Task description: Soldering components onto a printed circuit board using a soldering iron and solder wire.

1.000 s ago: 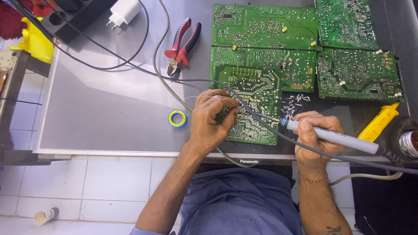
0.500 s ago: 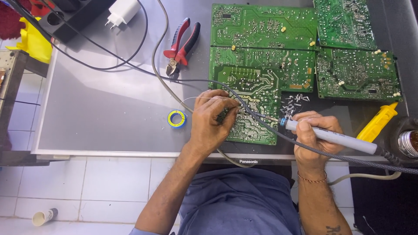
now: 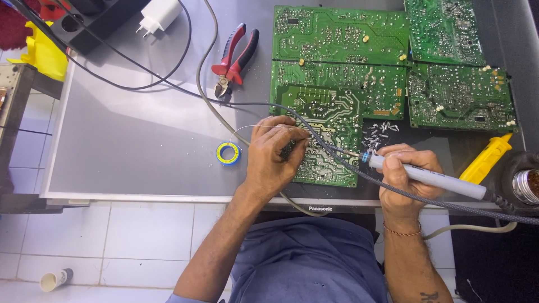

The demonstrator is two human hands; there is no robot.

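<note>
Left hand [image 3: 275, 160] is pinching solder wire [image 3: 247, 130] on the circuit board [image 3: 331, 140]; right hand [image 3: 407, 174] is gripping a soldering iron [image 3: 426, 177] beside its near edge, with bare desk [image 3: 140, 140] lying left.

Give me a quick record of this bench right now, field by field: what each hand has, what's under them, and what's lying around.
left hand: resting on the near circuit board, pinching thin solder wire
right hand: gripping a soldering iron, tip aimed at the same board
surface: grey panel lying flat
other boards: three more green boards behind and to the right
loose tools: red-handled cutters, blue and yellow solder spool, yellow tool
floor: white tiles
</note>
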